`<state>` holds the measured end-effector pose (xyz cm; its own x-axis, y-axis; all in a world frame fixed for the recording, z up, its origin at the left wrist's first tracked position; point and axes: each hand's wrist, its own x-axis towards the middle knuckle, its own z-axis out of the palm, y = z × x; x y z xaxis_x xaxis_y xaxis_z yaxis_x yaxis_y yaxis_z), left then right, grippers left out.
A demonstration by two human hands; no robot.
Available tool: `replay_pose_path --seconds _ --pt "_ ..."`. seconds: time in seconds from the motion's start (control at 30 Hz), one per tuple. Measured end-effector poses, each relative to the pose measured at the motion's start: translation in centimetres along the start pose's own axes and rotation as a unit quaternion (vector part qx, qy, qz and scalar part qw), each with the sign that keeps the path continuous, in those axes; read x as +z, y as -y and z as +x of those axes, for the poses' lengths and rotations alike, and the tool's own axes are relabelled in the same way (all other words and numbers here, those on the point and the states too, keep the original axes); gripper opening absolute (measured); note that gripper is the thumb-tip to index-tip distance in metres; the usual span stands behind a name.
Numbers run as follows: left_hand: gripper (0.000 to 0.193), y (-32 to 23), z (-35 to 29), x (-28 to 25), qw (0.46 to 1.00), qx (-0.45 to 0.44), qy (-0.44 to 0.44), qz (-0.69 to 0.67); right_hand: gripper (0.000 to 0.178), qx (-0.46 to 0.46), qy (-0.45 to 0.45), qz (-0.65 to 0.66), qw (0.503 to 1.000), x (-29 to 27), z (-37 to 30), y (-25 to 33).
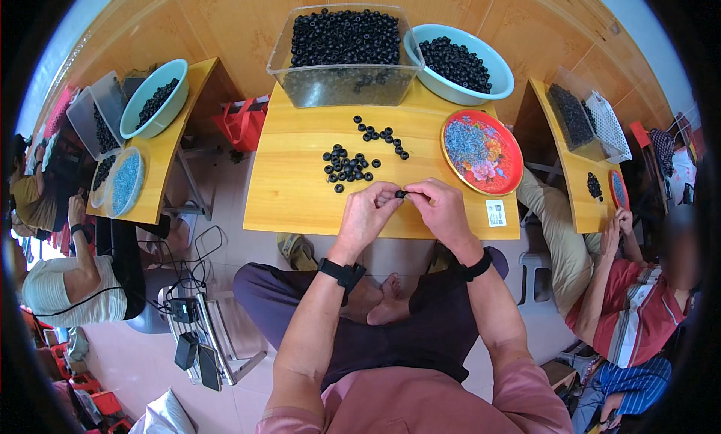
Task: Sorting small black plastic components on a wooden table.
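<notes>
- The left hand (368, 212) and right hand (439, 209) meet over the near edge of the yellow bench (293, 186), both pinching one small black ring (401, 194) between their fingertips.
- Beyond lies a loose cluster of black rings (347, 166).
- To the right sits a red patterned plate (481, 152).
- Farthest stand a clear bin of rings (344, 55) and a teal bowl (460, 62).

A small black ring (401, 194) sits pinched between the fingertips of both hands, just above the bench's (300, 201) near edge.
</notes>
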<state>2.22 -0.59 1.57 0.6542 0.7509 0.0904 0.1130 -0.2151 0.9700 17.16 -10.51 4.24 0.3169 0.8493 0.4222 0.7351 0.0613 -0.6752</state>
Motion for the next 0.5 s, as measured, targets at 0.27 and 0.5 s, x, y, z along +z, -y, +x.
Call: replay_pose_path --seconds 0.27,0.5 --pt "0.022 -0.98 -0.10 -0.34 0.999 -0.019 0.043 0.022 0.012 0.016 0.013 0.017 1.000 -0.03 -0.08 -0.28" --pt "0.021 -1.02 -0.13 -0.66 0.998 -0.006 0.064 0.020 0.013 0.000 0.024 0.003 1.000 -0.20 0.26 0.21"
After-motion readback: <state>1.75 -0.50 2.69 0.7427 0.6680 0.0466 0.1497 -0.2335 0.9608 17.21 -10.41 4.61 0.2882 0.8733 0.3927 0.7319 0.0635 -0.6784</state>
